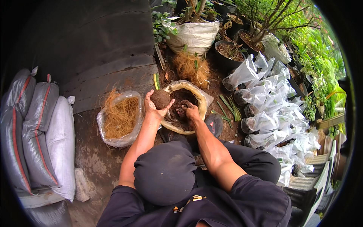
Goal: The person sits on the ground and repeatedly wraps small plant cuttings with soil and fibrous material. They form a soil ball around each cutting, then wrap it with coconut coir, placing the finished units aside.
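Observation:
On my left hand (154, 107) rests a round brown soil ball (160, 99), held between the palm and the spread fingers. A green-and-yellow leaf cutting (156, 81) stands at the ball's far side; whether it is set in the ball is hidden. My right hand (188, 110) is curled around a clump of dark moist soil (181, 107), over a rolled-down plastic bag (202, 109) holding more loose soil. To the left, a clear plastic bag (139, 120) holds orange-brown coir fibre (120, 117).
Fibre-wrapped balls with leaf cuttings (191, 69) sit beyond the soil bag. Cut green leaves (231, 106) lie to its right. Several plants in clear plastic bags (263, 113) stand farther right. Filled sacks (42, 133) lean at left. Potted plants (229, 52) and a white planter sack (194, 37) stand behind.

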The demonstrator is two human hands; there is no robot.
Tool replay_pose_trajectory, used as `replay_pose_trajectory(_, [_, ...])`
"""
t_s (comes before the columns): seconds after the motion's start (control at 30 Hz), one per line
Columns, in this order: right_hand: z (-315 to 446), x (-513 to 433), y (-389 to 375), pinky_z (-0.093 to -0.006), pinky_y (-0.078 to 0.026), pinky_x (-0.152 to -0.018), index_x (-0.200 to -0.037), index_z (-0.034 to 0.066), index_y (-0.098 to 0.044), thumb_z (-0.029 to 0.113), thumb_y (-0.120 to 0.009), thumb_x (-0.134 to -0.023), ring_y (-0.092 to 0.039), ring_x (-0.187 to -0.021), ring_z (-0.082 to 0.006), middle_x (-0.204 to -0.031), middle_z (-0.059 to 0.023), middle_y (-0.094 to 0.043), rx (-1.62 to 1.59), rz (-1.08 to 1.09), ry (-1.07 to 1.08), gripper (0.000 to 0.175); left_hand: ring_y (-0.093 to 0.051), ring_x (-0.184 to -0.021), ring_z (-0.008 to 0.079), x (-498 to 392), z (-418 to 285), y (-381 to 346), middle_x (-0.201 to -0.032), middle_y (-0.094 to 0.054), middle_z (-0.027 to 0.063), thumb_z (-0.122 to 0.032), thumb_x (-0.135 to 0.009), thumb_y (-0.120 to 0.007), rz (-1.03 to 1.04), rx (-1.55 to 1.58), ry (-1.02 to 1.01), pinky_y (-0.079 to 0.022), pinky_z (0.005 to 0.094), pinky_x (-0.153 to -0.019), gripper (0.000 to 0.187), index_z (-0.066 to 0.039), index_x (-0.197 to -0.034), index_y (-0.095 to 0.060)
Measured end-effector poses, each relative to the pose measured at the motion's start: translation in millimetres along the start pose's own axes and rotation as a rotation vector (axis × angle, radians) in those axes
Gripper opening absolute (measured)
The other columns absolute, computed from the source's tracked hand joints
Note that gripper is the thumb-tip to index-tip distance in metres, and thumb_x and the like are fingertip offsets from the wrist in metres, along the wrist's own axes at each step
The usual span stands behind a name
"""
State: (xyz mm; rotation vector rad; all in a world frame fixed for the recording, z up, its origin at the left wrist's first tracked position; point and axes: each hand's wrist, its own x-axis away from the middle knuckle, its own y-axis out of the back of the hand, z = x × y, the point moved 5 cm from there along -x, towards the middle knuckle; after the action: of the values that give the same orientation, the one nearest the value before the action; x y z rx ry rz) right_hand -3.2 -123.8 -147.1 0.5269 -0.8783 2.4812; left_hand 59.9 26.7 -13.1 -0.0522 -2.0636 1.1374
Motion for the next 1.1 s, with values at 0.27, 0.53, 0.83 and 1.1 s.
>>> replay_pose_trajectory(0.27, [11,18,-12,-0.0375,-0.06,-0.071,-0.113,0.0043,-0.058,0.022,-0.057,-0.096,-0.068,-0.077,-0.0237,-0.097,-0.0124,-0.068,-0.364,0.049,-0.203,0.024,-0.06,-0.101,0.0351,-8,1,3,-0.106,-0.061,0.0146,-0.036,-0.08,-0.061,0.071,0.009,0.011,-0.043,0.0605,-0.099,0.043,-0.005,-0.11,-0.056])
replay_pose_trajectory(0.53, [11,18,-28,-0.0558,-0.042,-0.1,-0.124,0.0069,-0.056,0.053,-0.02,-0.1,-0.053,-0.116,-0.0411,-0.126,-0.0188,-0.057,-0.999,0.339,-0.085,0.064,-0.06,-0.1,0.0312,-12,12,15,-0.107,-0.061,0.0128,-0.035,-0.079,-0.064,-0.021,-0.112,0.041,-0.046,0.0568,-0.096,0.039,-0.009,-0.107,-0.056])
replay_pose_trajectory(0.83, [21,22,-44,-0.051,-0.049,-0.088,-0.11,0.0081,-0.063,0.041,-0.039,-0.097,-0.062,-0.097,-0.0311,-0.109,-0.0122,-0.066,-0.849,0.01,0.06,0.042,-0.06,-0.1,0.0253,-23,24,25,-0.109,-0.062,0.0073,-0.037,-0.074,-0.062,-0.061,-0.306,-0.021,-0.051,0.0428,-0.082,0.043,-0.013,-0.109,-0.058])
replay_pose_trajectory(1.1, [55,54,-80,-0.0307,-0.044,-0.09,-0.108,-0.0022,-0.068,0.025,-0.053,-0.096,-0.06,-0.099,-0.0184,-0.108,-0.0107,-0.067,-0.103,-0.248,0.462,0.033,-0.055,-0.103,0.0177,-33,27,25,-0.116,-0.058,0.0054,-0.036,-0.094,-0.057,-0.117,-0.654,-0.329,-0.043,0.0334,-0.09,0.038,-0.007,-0.117,-0.061])
